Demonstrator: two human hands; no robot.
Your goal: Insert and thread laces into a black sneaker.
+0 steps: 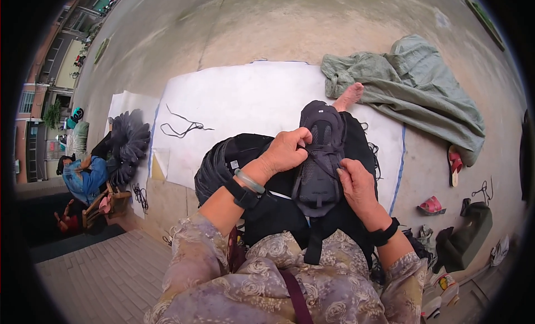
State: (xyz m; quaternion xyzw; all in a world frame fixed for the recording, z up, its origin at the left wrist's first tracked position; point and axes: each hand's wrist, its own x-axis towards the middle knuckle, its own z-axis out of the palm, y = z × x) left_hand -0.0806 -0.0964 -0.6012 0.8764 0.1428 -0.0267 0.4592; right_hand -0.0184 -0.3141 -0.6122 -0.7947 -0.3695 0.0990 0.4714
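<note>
Dark grey shoe upper [320,176] of fabric and mesh, long and rounded at both ends, lay lengthwise on the person's lap between the two hands. At far left, a seated person in a blue garment [86,176] was beside a fanned bundle of dark grey pieces [129,143]. Next came thin black laces [181,129], loosely looped on a broad white sheet [239,93], then a stack of black, layered pieces [214,162] by the left knee. The left hand [290,148] had its thumb and fingers pinched together at the upper's left side, apparently on a dark lace. Apart from it, the right hand [359,184] was curled against the right edge, thumb and forefinger close; whether it gripped anything could not be told. Farther right were a crumpled grey-green cloth [412,93] and a red-strapped sandal [455,162].

For such fine work, it seemed best to keep the upper flat and steady against the lap, draw the lace evenly from both sides, keep it untwisted, and pull gently so the mesh did not pucker.
</note>
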